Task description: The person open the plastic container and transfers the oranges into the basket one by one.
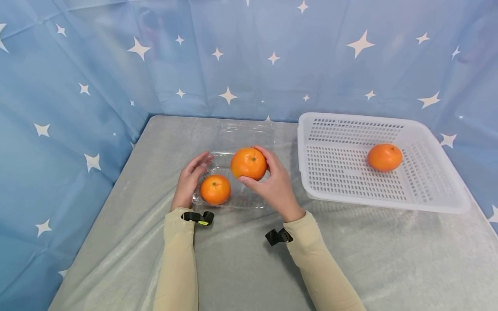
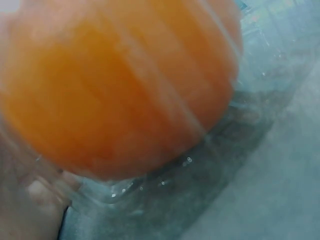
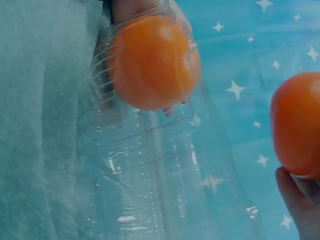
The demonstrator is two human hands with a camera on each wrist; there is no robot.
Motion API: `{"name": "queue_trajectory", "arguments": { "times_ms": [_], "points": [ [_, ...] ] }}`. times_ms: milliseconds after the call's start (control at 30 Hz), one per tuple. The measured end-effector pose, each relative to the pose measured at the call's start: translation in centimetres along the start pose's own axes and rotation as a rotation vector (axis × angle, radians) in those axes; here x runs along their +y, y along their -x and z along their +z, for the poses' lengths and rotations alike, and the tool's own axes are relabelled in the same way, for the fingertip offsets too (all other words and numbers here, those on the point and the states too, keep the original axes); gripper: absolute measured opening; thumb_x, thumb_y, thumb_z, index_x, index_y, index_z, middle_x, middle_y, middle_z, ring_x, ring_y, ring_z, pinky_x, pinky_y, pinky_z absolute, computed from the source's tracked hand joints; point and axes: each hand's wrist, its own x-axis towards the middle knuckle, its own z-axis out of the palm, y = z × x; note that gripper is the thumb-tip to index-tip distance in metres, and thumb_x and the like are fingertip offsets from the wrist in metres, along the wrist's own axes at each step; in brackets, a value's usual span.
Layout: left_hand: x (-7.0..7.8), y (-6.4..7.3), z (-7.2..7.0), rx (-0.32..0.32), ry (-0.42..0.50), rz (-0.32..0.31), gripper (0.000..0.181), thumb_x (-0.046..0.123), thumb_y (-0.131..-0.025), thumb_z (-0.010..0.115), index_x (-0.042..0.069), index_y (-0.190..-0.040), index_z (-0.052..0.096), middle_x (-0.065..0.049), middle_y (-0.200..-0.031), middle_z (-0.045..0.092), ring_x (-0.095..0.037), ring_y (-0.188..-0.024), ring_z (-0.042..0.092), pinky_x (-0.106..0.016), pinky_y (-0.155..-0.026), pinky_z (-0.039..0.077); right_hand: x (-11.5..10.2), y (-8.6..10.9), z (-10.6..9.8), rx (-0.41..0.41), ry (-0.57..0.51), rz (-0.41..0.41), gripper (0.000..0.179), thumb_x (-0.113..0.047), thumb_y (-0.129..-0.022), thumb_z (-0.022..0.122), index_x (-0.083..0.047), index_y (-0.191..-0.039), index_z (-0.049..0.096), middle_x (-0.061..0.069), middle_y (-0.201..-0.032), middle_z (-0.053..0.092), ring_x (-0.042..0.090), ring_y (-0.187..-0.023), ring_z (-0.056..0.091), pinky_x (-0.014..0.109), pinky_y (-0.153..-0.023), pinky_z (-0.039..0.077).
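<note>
In the head view my right hand [image 1: 278, 185] grips an orange [image 1: 249, 163] between thumb and fingers, above the right part of a clear plastic clamshell box [image 1: 245, 198]. The right wrist view shows this held orange [image 3: 300, 125] at its right edge. A second orange [image 1: 215, 189] sits in the box's left part; it fills much of the left wrist view, seen through the clear wall. My left hand [image 1: 190, 181] rests against the box's left side with relaxed fingers. The box's clear lid [image 1: 243, 134] lies folded back behind it.
A white perforated plastic basket [image 1: 350, 194] stands on the right of the table, with one orange [image 1: 384, 157] in it. A grey cloth [image 1: 233, 259] covers the table. Blue curtains [image 1: 249, 52] with white stars hang behind and at the left.
</note>
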Motion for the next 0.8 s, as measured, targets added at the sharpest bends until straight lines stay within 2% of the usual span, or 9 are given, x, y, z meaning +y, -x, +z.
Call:
{"name": "queue_trajectory", "arguments": {
  "times_ms": [267,533,633,800],
  "points": [
    [0.2,0.0,0.0,-0.008,-0.007,-0.011,0.038,0.02,-0.093,0.047,0.017,-0.131,0.046,-0.001,-0.126,0.051,-0.016,-0.116,0.045,-0.039,-0.097,0.034,-3.8,0.5,-1.2,0.006,-0.029,-0.044,0.066,-0.019,-0.073,0.074,-0.01,-0.13,0.041,0.006,-0.123,0.045,0.016,-0.1,0.049,0.033,-0.082,0.046],
    [1.7,0.8,0.3,-0.02,-0.013,-0.005,0.039,0.014,-0.094,0.045,0.01,-0.133,0.043,-0.008,-0.129,0.049,-0.022,-0.119,0.042,-0.043,-0.098,0.032,-4.5,0.6,-1.9,0.037,-0.01,-0.052,0.066,-0.018,-0.073,0.074,-0.009,-0.129,0.041,0.007,-0.124,0.045,0.017,-0.1,0.05,0.035,-0.082,0.046],
    [2.0,0.9,0.4,-0.019,-0.026,-0.007,0.039,0.014,-0.094,0.044,0.012,-0.132,0.044,-0.008,-0.129,0.048,-0.022,-0.119,0.042,-0.042,-0.099,0.031,-4.5,0.5,-2.1,0.048,0.002,-0.058,0.066,-0.019,-0.072,0.074,-0.009,-0.129,0.042,0.007,-0.124,0.045,0.016,-0.101,0.05,0.033,-0.082,0.047],
    [0.8,0.4,0.1,-0.01,-0.021,-0.003,0.038,0.017,-0.093,0.046,0.015,-0.131,0.046,-0.004,-0.128,0.05,-0.018,-0.117,0.044,-0.041,-0.098,0.032,-4.6,0.4,-2.7,0.059,0.004,-0.045,0.066,-0.018,-0.072,0.075,-0.009,-0.129,0.042,0.006,-0.125,0.046,0.015,-0.101,0.049,0.033,-0.082,0.047]
  ]
}}
